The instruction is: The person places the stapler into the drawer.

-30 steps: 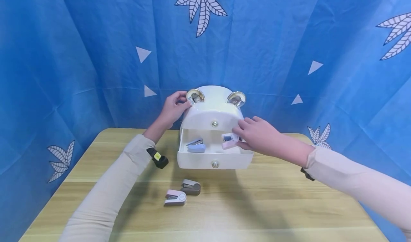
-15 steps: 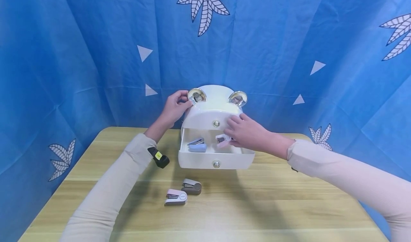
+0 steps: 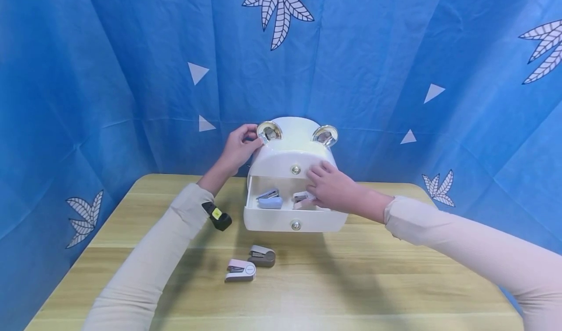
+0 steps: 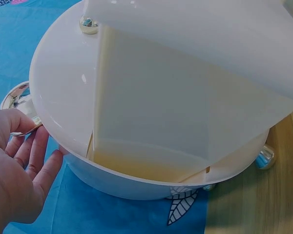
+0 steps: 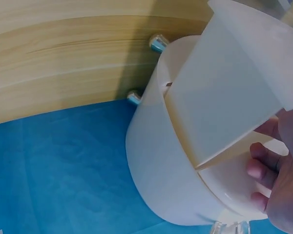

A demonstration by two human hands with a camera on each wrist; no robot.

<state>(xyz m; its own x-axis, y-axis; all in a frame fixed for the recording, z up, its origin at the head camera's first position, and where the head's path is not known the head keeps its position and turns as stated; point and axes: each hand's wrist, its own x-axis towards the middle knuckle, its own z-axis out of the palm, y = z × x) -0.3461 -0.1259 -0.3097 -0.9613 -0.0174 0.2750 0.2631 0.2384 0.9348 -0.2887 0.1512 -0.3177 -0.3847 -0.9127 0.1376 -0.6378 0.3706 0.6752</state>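
A white two-drawer storage box point(image 3: 293, 141) with gold ears stands at the back of the table, its lower drawer point(image 3: 274, 221) pulled out. My left hand point(image 3: 239, 148) pinches the rim of the left gold ear point(image 4: 20, 101) between thumb and fingers. Reaching into the right side of the drawer, my right hand point(image 3: 331, 188) holds a small pink-and-white stapler point(image 3: 302, 199), partly covered by the fingers. In the right wrist view, the drawer wall hides this stapler. A blue stapler point(image 3: 270, 200) lies in the left part of the drawer.
Two more small staplers sit on the wooden table point(image 3: 351, 282) in front of the box: a brown-and-grey one point(image 3: 262, 256) and a pink-and-white one with a dark base point(image 3: 240, 270). A blue patterned curtain point(image 3: 369, 77) hangs behind and on both sides.
My right hand has moved left and slightly lower in the drawer, bringing the pink-and-white stapler nearer the blue one. My left hand stays at the ear.
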